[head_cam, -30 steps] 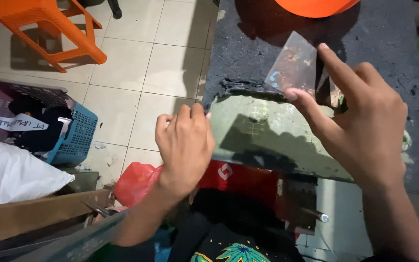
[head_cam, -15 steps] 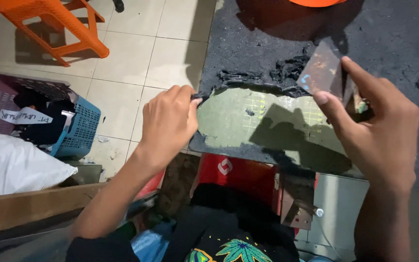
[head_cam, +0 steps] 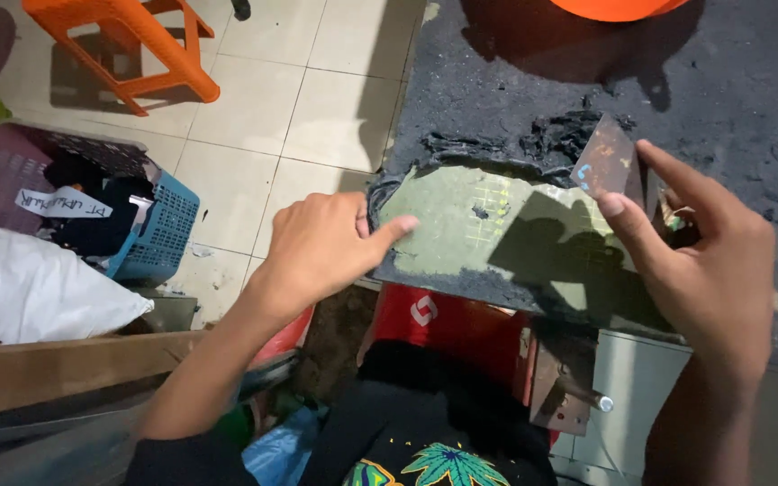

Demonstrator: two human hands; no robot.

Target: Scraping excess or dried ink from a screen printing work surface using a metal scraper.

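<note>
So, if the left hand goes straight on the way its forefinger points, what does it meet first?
The left hand points right across the bare green patch. First in that line is probably the small dark speck, then the right hand holding the scraper; depth is unclear.

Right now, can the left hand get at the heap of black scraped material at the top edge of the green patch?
Probably yes. The left hand rests on the green patch, and the black heap lies just beyond it with nothing between. The right hand holds the scraper to the side.
</note>
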